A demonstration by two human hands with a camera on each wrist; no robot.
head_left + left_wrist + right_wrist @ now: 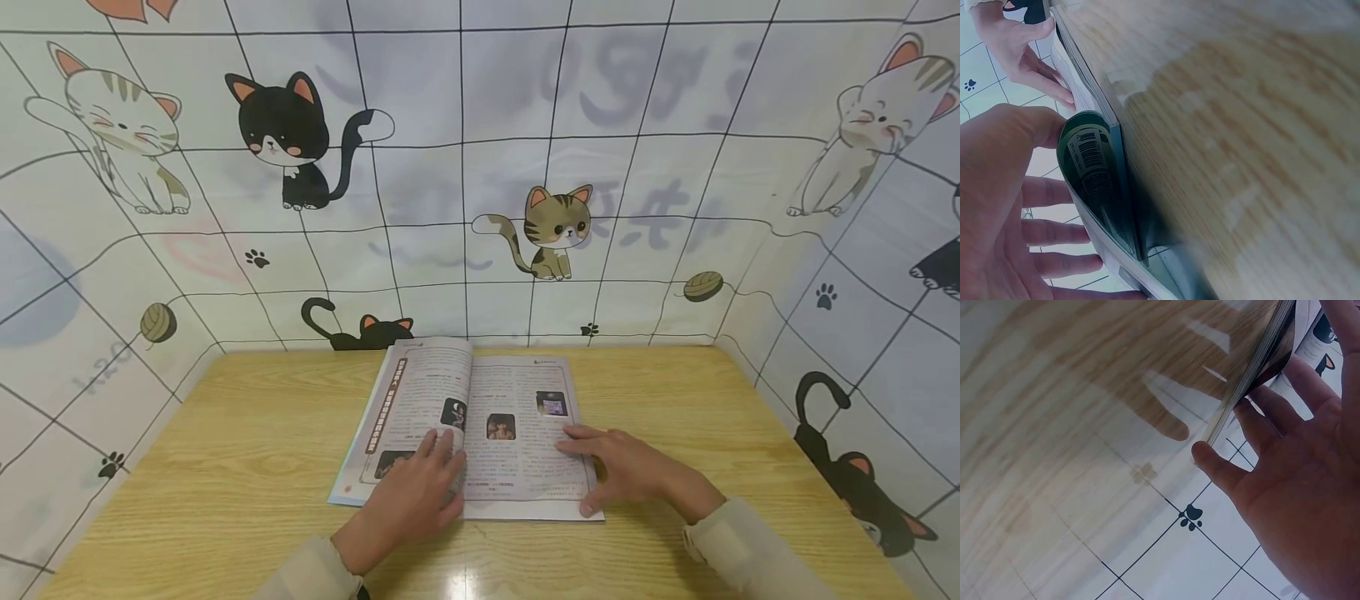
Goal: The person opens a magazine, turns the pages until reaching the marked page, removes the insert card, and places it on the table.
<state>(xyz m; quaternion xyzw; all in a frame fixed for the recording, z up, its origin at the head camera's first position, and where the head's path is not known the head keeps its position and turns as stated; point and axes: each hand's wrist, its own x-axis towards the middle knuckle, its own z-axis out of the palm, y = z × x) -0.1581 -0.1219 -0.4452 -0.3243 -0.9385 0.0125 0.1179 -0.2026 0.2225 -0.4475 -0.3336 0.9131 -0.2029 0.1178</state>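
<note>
An open magazine [525, 475] lies on the wooden table, with printed text and small photos on both pages. My left hand [416, 492] rests on the lower part of the left page, its fingers extended toward the fold. In the left wrist view that side bows up, and a barcode [1088, 153] shows on the green cover inside the curve. At the right page's outer edge is my right hand [630, 467], fingertips on the page and thumb near the lower corner. The right wrist view shows the thumb [1213, 464] right at the edge of the stacked pages.
The wooden table [247, 433] reaches to a white grid-patterned backdrop [427, 275] with cartoon cats, standing behind and at both sides. Light reflects off the tabletop near its front.
</note>
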